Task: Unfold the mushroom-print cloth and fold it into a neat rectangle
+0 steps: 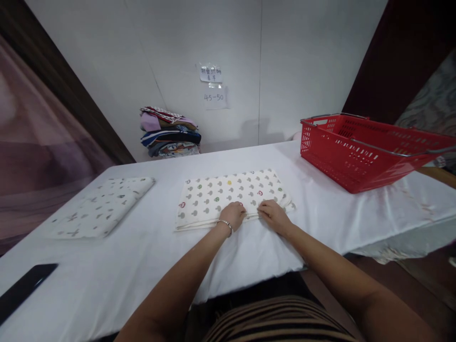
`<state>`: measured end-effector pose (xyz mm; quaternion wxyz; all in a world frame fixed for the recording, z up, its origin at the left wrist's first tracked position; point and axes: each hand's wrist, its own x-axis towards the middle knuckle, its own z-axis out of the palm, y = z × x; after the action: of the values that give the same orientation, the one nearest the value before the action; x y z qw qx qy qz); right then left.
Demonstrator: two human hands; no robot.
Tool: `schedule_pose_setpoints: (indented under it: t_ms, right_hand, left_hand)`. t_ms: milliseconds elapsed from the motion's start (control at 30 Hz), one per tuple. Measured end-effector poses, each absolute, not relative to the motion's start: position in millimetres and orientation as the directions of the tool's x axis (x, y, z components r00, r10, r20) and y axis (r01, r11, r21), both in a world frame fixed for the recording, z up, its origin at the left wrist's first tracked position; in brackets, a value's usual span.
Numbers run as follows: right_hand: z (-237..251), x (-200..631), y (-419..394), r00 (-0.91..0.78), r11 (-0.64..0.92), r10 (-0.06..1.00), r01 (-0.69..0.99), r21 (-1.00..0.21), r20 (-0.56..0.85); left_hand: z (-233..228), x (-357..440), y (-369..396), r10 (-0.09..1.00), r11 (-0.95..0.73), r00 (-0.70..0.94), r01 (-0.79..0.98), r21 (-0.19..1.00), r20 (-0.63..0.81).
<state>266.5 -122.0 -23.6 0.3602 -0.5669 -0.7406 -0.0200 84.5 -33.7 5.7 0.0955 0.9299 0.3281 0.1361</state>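
Far L, near edge: dark flat object (24, 289), prob. a phone or tablet, lying on white tablecloth (117, 266). Cannot tell which.

Further up on L: folded cream cloth (100, 206) w/ grey print, flat on table, well apart from both hands.

Behind that, at wall: stack of folded clothes (170, 132), mixed colours, approx. upright. Above and to R of it, two paper notes (213, 85) stuck on wall; lower one reads "45-50", upper one too small to read.

Centre: folded patterned cloth (228, 194), cream w/ grey mushroom-like print plus a few red, green, yellow ones. Lies flat in middle of table, long side across, near edge facing the person.

Left hand (233, 214) palm down on cloth's near edge, fingers curled over the fold, pressing rather than clamped; bracelet (225, 224) at wrist. Right hand (273, 214) just beside it, also palm down on same near edge, fingers flat and resting on fabric. Hands close but not touching, small gap btwn them. Whether either pinches a layer underneath: cannot tell.

R side: red plastic basket (356, 152) w/ metal handles, on table, tilted in view, well apart from cloth. Inside not visible.

Bottom: striped shirt (281, 323) of the person, forearms reaching fwd over table edge.
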Motion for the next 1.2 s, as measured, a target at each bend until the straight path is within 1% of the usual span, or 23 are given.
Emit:
schedule_pose_setpoints:
  t_ms: [100, 200, 267, 333, 400, 500, 600, 700, 833, 933, 1000, 1200]
  right_hand:
    - [-23.9, 266.7, -120.8, -0.097, 0.37, 0.822, 0.84, -0.397, 0.561]
    - [-24.3, 267.5, -121.0, -0.086, 0.383, 0.8, 0.835, -0.395, 0.594]
    - [-24.7, 268.3, -121.6, -0.091, 0.4, 0.777, 0.836, -0.376, 0.623]
    - [-25.2, 269.0, -122.1, -0.118, 0.424, 0.76, 0.836, -0.349, 0.64]
    - [-26.0, 269.6, -122.3, -0.148, 0.441, 0.754, 0.836, -0.326, 0.64]
    - [-27.3, 270.2, -122.7, -0.155, 0.44, 0.757, 0.839, -0.32, 0.634]
    - [-27.6, 270.3, -124.0, -0.154, 0.43, 0.77, 0.842, -0.325, 0.619]
    - [-26.2, 270.3, -126.1, -0.175, 0.43, 0.789, 0.842, -0.325, 0.589]
    - [-23.7, 271.0, -128.6, -0.203, 0.432, 0.809, 0.841, -0.325, 0.552]
    - [-23.2, 272.2, -129.4, -0.224, 0.434, 0.813, 0.848, -0.303, 0.538]
    - [-23.3, 273.1, -129.7, -0.231, 0.434, 0.811, 0.854, -0.288, 0.537]
    - [-22.5, 275.9, -130.9, -0.254, 0.427, 0.813, 0.871, -0.242, 0.524]
  left_hand:
    - [8.9, 86.1, -34.1, 0.655, -0.744, 0.737, 0.591, 0.31, 0.165]
    - [5.9, 83.7, -37.3, 0.648, -0.755, 0.723, 0.571, 0.322, 0.237]
    - [1.0, 80.6, -40.1, 0.608, -0.793, 0.732, 0.542, 0.278, 0.307]
    - [-4.1, 77.3, -42.5, 0.55, -0.835, 0.761, 0.509, 0.209, 0.344]
    - [-7.5, 75.1, -44.0, 0.506, -0.86, 0.788, 0.491, 0.136, 0.35]
    - [-9.1, 74.2, -45.0, 0.471, -0.873, 0.815, 0.485, 0.045, 0.337]
    - [-9.4, 74.8, -45.0, 0.45, -0.88, 0.832, 0.475, 0.001, 0.324]
    - [-10.7, 73.8, -44.5, 0.452, -0.88, 0.832, 0.475, 0.01, 0.322]
    - [-11.5, 68.9, -42.6, 0.459, -0.884, 0.822, 0.459, 0.084, 0.336]
    - [-9.6, 66.1, -41.1, 0.478, -0.877, 0.819, 0.466, 0.12, 0.318]
    - [-7.2, 65.5, -40.8, 0.483, -0.875, 0.827, 0.471, 0.112, 0.29]
    - [0.1, 61.9, -42.2, 0.475, -0.876, 0.854, 0.481, 0.027, 0.211]
